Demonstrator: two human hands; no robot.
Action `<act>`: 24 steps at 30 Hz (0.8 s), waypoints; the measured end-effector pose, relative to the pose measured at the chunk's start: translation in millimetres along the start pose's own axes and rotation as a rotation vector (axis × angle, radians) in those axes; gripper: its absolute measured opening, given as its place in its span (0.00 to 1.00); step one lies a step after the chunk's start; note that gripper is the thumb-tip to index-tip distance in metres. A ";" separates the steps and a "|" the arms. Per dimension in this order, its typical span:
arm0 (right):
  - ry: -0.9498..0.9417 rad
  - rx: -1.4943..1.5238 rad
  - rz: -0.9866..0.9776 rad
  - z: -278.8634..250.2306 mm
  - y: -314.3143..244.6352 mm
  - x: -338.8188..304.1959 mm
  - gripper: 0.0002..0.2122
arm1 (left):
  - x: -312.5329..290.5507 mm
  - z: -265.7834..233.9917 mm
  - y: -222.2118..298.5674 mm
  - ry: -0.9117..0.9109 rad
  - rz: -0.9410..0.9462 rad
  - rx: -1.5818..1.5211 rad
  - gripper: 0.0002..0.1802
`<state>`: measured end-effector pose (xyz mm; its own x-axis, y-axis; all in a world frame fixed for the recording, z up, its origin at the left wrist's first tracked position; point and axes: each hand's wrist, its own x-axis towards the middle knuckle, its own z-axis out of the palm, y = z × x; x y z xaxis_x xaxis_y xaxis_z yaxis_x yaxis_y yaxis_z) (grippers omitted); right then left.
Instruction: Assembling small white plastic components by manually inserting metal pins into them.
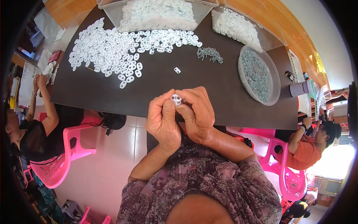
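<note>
Between the fingertips of both hands, just over the near edge of the dark table [149, 95], is a small white plastic piece [176, 99] with dark holes. My left hand [163, 119] pinches it from the left with thumb and forefinger. From the right, my right hand [197, 114] grips the same piece, its other fingers curled. Beyond the hands a single white two-hole oval piece [177, 70] lies alone on the table. A small heap of grey screws [210, 54] lies farther off, to the right of that piece.
A wide pile of white oval pieces [106, 48] covers the far left. Behind stand clear bins [207, 15] of white parts. At right are a round tub [276, 84] of grey screws and a grey cup [299, 89]. People sit on pink chairs [69, 149] at either side.
</note>
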<state>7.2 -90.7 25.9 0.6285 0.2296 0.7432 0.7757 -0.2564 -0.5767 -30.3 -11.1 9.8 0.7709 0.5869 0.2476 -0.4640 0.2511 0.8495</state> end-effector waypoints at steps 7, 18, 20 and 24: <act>0.002 0.012 0.002 -0.5 -2.5 1.1 0.11 | -1.6 2.2 6.3 -0.003 0.019 -0.004 0.10; 0.055 -0.035 -0.119 3.6 2.0 1.1 0.09 | -5.4 -0.7 1.3 -0.050 0.112 0.088 0.10; 0.060 -0.073 -0.136 3.8 1.3 0.9 0.09 | -6.0 0.1 1.1 -0.060 0.143 0.135 0.10; 0.067 -0.062 -0.143 4.5 4.1 -0.2 0.08 | -5.6 0.4 -2.0 -0.057 0.177 0.168 0.10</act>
<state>10.5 -87.6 21.9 0.5048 0.2052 0.8385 0.8506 -0.2834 -0.4428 -33.5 -15.2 6.9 0.7094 0.5648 0.4216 -0.5187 0.0135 0.8548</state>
